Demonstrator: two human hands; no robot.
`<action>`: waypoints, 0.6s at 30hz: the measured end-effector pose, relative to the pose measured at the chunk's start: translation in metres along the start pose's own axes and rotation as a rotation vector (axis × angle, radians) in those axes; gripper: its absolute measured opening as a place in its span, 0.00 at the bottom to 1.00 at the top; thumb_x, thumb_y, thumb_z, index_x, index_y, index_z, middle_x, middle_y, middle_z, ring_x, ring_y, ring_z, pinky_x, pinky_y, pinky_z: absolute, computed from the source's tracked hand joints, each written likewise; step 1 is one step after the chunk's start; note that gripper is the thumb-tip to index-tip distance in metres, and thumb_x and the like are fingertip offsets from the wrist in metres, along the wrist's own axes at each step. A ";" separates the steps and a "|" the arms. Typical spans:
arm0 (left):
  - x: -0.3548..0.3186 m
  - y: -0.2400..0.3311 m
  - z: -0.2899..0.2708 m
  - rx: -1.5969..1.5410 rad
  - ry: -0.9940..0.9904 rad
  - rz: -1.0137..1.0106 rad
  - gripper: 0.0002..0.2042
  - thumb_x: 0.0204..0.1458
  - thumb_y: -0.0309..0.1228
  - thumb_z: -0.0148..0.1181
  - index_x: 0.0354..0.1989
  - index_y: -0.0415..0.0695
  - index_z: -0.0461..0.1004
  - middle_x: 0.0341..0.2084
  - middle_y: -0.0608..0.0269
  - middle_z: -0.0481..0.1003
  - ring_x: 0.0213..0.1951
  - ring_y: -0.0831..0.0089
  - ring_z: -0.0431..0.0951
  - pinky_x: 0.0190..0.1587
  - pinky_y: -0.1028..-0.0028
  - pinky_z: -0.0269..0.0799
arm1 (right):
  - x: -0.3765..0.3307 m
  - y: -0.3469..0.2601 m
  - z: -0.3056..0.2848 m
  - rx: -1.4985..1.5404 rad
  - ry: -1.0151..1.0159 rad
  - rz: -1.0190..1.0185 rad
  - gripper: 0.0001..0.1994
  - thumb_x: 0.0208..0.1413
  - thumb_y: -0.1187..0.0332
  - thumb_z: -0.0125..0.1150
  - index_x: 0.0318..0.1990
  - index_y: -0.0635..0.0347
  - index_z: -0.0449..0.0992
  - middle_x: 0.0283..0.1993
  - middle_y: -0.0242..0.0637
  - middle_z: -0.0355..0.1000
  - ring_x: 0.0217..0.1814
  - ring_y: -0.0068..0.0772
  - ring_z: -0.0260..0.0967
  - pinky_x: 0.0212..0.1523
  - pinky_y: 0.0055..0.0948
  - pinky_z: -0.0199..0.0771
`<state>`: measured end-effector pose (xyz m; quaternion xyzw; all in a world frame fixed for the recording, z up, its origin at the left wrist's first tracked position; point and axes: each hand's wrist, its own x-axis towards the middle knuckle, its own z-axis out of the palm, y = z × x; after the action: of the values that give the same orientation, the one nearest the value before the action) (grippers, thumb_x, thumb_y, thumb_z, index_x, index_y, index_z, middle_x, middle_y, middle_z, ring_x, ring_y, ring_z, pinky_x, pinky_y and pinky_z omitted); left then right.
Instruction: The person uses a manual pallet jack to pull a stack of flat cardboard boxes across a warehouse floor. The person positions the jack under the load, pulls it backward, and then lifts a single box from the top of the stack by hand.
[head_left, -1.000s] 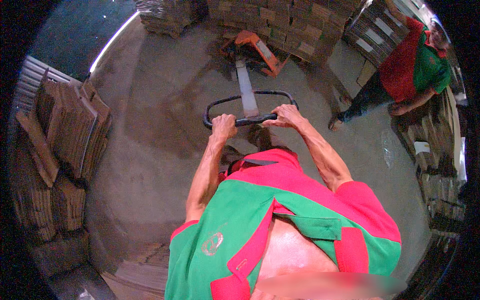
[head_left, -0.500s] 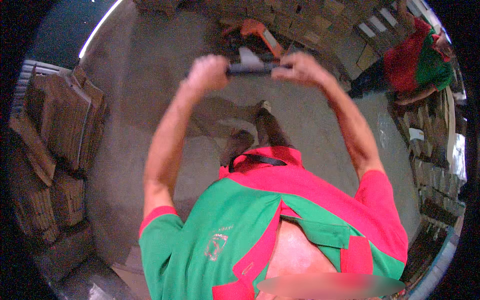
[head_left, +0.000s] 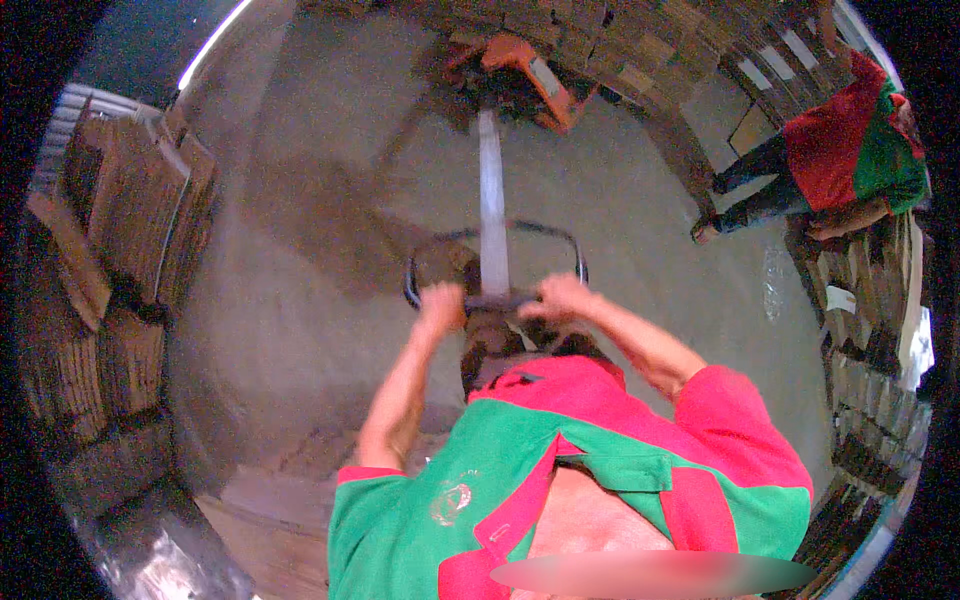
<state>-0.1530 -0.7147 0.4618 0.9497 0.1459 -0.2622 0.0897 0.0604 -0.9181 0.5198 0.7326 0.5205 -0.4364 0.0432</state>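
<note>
Both of my hands grip the black loop handle point(head_left: 583, 262) of an orange pallet jack point(head_left: 540, 75). My left hand point(head_left: 443, 308) is closed round the left part of the handle's near bar, and my right hand point(head_left: 560, 298) is closed round its right part. The handle is low, close in front of my waist. A pale grey shaft point(head_left: 491, 190) runs from it away to the jack's orange body on the floor. What lies behind the orange body is dark and hard to make out.
Stacks of flattened cardboard point(head_left: 120, 220) stand along the left. Stacked boxes point(head_left: 640, 50) line the far side. At the right, a co-worker point(head_left: 840, 150) in a red and green shirt stands beside more cardboard stacks point(head_left: 850, 270). A clear plastic scrap point(head_left: 772, 285) lies on the concrete floor.
My hands have come down and toward my body with the handle, and my elbows are more bent. The shaft now shows at full length. The co-worker's legs are more visible.
</note>
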 end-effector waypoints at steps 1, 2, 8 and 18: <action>0.012 -0.022 -0.045 0.080 0.045 -0.068 0.14 0.45 0.37 0.65 0.39 0.45 0.79 0.39 0.50 0.80 0.43 0.52 0.81 0.45 0.52 0.76 | 0.002 -0.003 -0.043 0.047 0.170 -0.080 0.36 0.52 0.29 0.55 0.44 0.56 0.83 0.42 0.54 0.79 0.47 0.59 0.77 0.48 0.54 0.77; 0.017 -0.036 -0.095 0.114 0.193 -0.046 0.14 0.45 0.37 0.64 0.40 0.44 0.79 0.38 0.50 0.80 0.42 0.52 0.81 0.45 0.52 0.76 | -0.001 -0.005 -0.090 -0.007 0.233 -0.060 0.35 0.54 0.30 0.55 0.45 0.56 0.83 0.43 0.53 0.79 0.48 0.58 0.77 0.48 0.54 0.76; 0.046 -0.081 -0.330 -0.008 0.577 -0.066 0.08 0.44 0.31 0.63 0.32 0.44 0.82 0.32 0.49 0.83 0.38 0.51 0.84 0.41 0.55 0.80 | -0.017 -0.033 -0.287 -0.035 0.890 -0.058 0.40 0.48 0.22 0.53 0.38 0.54 0.85 0.41 0.52 0.81 0.47 0.51 0.80 0.49 0.49 0.79; -0.023 0.016 -0.039 -0.037 0.590 -0.182 0.04 0.46 0.31 0.66 0.28 0.46 0.81 0.32 0.49 0.82 0.38 0.48 0.84 0.38 0.52 0.78 | -0.003 -0.012 -0.002 -0.223 0.793 -0.014 0.42 0.42 0.18 0.53 0.35 0.51 0.86 0.31 0.49 0.80 0.39 0.55 0.79 0.42 0.50 0.78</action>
<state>-0.1481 -0.7257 0.5079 0.9661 0.2547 0.0208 0.0370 0.0518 -0.9137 0.5277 0.8313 0.5459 -0.0613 -0.0848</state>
